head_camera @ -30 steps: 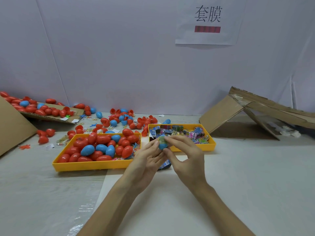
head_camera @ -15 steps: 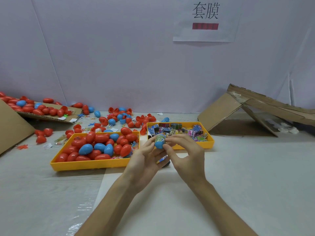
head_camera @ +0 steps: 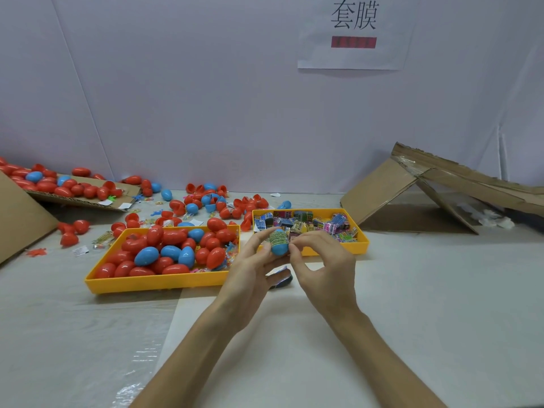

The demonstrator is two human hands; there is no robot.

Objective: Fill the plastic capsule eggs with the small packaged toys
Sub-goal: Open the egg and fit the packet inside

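Head view: left hand (head_camera: 250, 272) grips blue plastic capsule half (head_camera: 279, 249) between thumb and fingertips. Green packaged toy (head_camera: 278, 237) protrudes from its top. Right hand (head_camera: 323, 266) thumb and forefinger meet against its right side; grip cannot be determined.

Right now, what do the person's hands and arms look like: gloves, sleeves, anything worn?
Left hand and right hand are bare: no gloves, rings or tape visible. No watch or band shows at either wrist. The arms are uncovered down to the bottom edge of the frame, with no sleeve in view.

Torn cardboard (head_camera: 412, 198) right; paper sign (head_camera: 353, 33) on wall (head_camera: 206, 98).
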